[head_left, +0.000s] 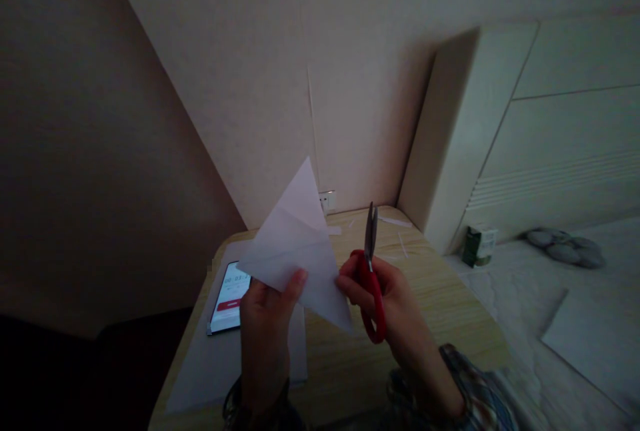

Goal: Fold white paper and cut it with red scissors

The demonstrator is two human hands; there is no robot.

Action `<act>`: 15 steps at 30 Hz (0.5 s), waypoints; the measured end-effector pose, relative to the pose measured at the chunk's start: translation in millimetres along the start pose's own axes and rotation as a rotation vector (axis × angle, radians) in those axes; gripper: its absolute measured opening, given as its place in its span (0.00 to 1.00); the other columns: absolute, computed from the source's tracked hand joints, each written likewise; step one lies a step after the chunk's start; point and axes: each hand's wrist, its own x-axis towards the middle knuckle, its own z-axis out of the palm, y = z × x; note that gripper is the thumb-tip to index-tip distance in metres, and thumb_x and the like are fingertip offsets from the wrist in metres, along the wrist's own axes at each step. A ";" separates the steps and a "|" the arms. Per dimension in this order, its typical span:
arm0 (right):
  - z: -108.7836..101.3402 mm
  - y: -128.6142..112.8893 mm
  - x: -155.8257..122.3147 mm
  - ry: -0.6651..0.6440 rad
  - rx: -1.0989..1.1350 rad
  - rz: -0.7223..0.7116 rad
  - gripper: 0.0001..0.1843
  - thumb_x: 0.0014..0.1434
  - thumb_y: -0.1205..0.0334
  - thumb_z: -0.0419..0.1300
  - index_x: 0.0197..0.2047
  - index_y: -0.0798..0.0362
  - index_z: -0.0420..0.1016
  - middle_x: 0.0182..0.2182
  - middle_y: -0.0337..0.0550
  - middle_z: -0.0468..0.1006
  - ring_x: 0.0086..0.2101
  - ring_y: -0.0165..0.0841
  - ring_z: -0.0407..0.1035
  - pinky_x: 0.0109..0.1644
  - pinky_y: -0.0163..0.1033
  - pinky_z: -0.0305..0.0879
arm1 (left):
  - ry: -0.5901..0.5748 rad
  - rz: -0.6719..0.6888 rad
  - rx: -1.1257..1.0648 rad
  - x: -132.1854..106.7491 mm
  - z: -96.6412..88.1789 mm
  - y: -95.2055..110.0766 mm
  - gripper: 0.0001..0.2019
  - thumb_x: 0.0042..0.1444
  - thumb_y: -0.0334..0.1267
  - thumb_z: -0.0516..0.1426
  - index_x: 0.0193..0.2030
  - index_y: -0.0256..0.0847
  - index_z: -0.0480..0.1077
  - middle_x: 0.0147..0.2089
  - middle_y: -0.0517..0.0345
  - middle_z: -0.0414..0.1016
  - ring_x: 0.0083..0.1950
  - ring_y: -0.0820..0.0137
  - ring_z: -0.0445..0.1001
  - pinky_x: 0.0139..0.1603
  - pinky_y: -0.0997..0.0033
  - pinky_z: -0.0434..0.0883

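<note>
A folded white sheet of paper (300, 237), shaped like a triangle with its point upward, is held above the table. My left hand (270, 311) pinches its lower edge, thumb on the near face and the fingers hidden behind. In my right hand (387, 291) is a pair of scissors (371, 271) with red handles. The scissor blades point up, a narrow gap showing near their tips. My right fingertips reach the paper's right edge; whether they grip it too, I cannot tell.
A lit phone (230, 297) showing a timer lies on white paper (200, 371) on the wooden table (440, 304). Paper strips (395, 222) lie toward the back. A wall socket (327, 201) is behind. On the bed at right are a small box (479, 246) and a grey item (565, 247).
</note>
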 end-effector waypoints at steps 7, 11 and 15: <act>2.7 0.5 1.5 0.047 0.029 0.002 0.10 0.49 0.58 0.64 0.23 0.53 0.69 0.20 0.33 0.66 0.23 0.27 0.59 0.27 0.33 0.54 | -0.155 -0.026 0.198 0.3 -4.4 1.3 0.08 0.35 0.34 0.65 0.18 0.37 0.69 0.13 0.63 0.69 0.14 0.75 0.65 0.15 0.77 0.63; -0.7 0.1 0.3 0.041 -0.019 -0.008 0.09 0.49 0.59 0.63 0.24 0.53 0.70 0.21 0.34 0.67 0.23 0.27 0.59 0.26 0.33 0.53 | -0.082 0.018 0.161 3.1 -8.7 4.6 0.09 0.34 0.35 0.65 0.19 0.37 0.69 0.13 0.65 0.68 0.13 0.77 0.63 0.13 0.78 0.60; -1.9 1.6 0.3 0.005 -0.021 0.025 0.09 0.48 0.58 0.64 0.24 0.53 0.70 0.20 0.34 0.67 0.23 0.27 0.58 0.26 0.33 0.53 | -0.056 0.024 0.127 4.8 -12.0 7.5 0.09 0.35 0.37 0.65 0.19 0.37 0.69 0.12 0.65 0.66 0.13 0.78 0.61 0.13 0.79 0.58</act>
